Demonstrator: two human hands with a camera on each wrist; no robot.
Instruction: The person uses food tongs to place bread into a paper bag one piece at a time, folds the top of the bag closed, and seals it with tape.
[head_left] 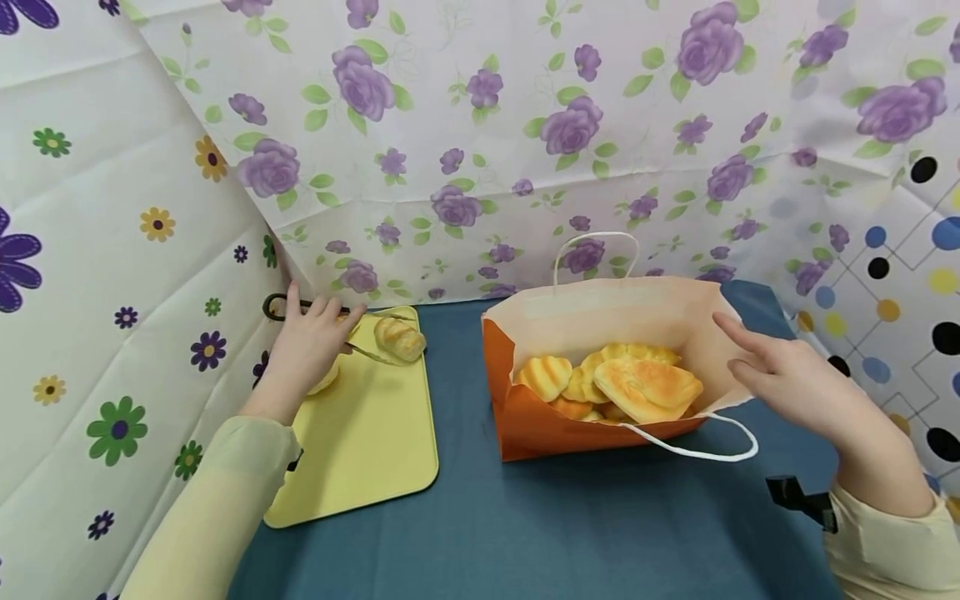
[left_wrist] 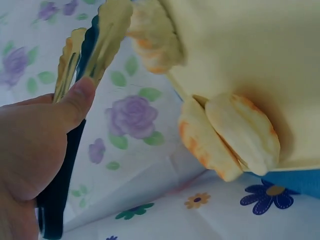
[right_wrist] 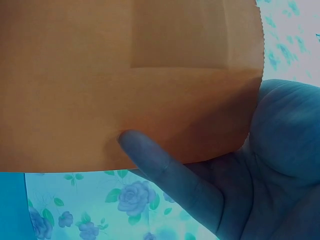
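My left hand (head_left: pixel 318 333) grips black-handled tongs (left_wrist: pixel 107 35) with gold-coloured, scalloped ends. The tong arms reach to either side of a small bread roll (head_left: pixel 400 338) at the far right corner of the yellow tray (head_left: pixel 375 442). Two more pieces of bread, a pale one (left_wrist: pixel 245 132) and a browned one (left_wrist: pixel 202 140), lie together on the tray, mostly hidden under my left hand in the head view. At the right side of the orange paper bag (head_left: pixel 517 425), my right hand (head_left: pixel 802 375) holds the bag's upper edge between thumb and fingers.
Several breads fill the bag, a broad golden one (head_left: pixel 648 387) on top. One white handle (head_left: pixel 596 237) stands up behind; the other (head_left: pixel 720 457) hangs over the front. Blue cloth (head_left: pixel 570 533) covers the table, and a floral sheet (head_left: pixel 465 150) hangs close behind.
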